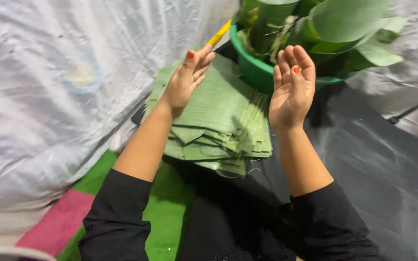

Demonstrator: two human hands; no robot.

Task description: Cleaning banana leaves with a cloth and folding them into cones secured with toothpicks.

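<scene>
My left hand (186, 77) is raised over a stack of cut green banana leaf pieces (218, 121), fingers together and pinching a thin yellow stick-like tool (220, 32) that points up and to the right. My right hand (293, 82) is lifted beside it, palm facing left, fingers slightly curled and holding nothing. Both hands hover above the leaf stack without touching it. Behind them stands a green plastic tub (255, 70) filled with rolled banana leaves (335, 24). Black sleeves cover both forearms' lower parts.
A white plastic sheet (59, 77) covers the left side and far right corner. Dark sheeting (373, 145) lies under and right of the leaves. A green and pink mat (97, 208) shows at the lower left. A thin dark rod (412, 106) lies at the right.
</scene>
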